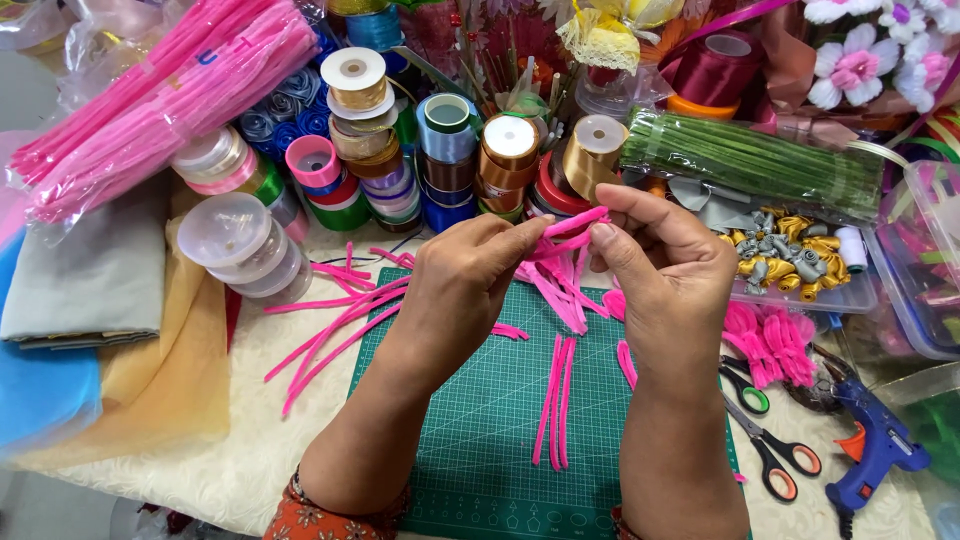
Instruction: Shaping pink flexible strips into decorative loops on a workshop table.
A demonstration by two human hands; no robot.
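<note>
Cutting mat (480,440) lies centred on table; ribbon spools (400,150) behind it; scissors (770,450) and glue gun (875,445) to its right.

You are looking at hot pink pipe cleaners (562,262). The cutting mat (480,440) is showing teal green, ruled with a fine pale grid. Your sleeve cuff (325,518) is showing orange-red with a small floral print. The bagged pipe cleaner bundle (170,95) is reading a lighter pink; the bagged stem wires (760,160) are reading dark green. Ribbon spools (420,150) are running gold, copper, light blue, purple, green and red. The glue gun (880,445) is showing blue with an orange trigger. The scissors (775,460) are carrying black handles lined orange; the smaller pair (745,390) is lined green. The ribbon roses (790,255) are alternating gold and grey.
</note>
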